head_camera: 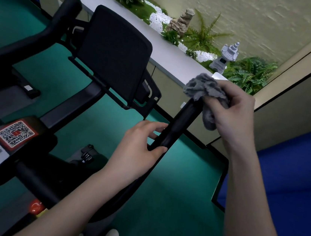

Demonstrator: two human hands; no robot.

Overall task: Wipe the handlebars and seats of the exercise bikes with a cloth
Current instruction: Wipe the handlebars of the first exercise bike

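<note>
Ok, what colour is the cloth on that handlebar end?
Grey. The cloth is bunched in the right hand; the head view shows it best.

We see a grey cloth (201, 86) in our right hand (233, 115), a black handlebar (186, 117) in our left hand (137, 151), green floor (175, 202) below

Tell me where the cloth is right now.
Head view, right of centre: the grey cloth is bunched in the right hand over the tip of the black handlebar, which the left hand grips lower down.
</note>
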